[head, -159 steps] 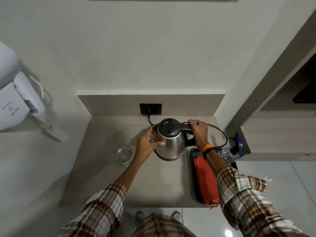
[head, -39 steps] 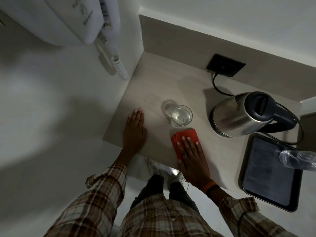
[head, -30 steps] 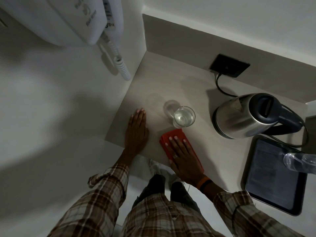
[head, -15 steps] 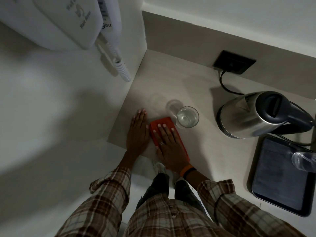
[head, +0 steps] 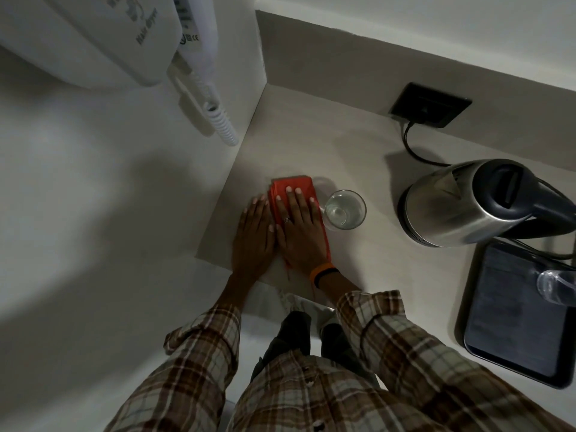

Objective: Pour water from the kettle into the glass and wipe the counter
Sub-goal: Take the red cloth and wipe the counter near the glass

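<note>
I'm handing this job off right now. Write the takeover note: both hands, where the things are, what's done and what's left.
Right hand: flat, palm down on the red cloth, pressing it to the counter, just left of the glass.
Left hand: flat on the counter, empty, touching the cloth's left edge.
Glass: upright, water in it.
Kettle: upright on the right side of the counter, plugged in, nobody holding it.
Done: pour.
Left: finish wiping; the back of the counter and the kettle side look untouched by the cloth. Mind the glass.

The right hand (head: 299, 232) has slid the red cloth (head: 293, 190) leftward past the glass (head: 344, 209), until it touches the left hand (head: 253, 236).
</note>
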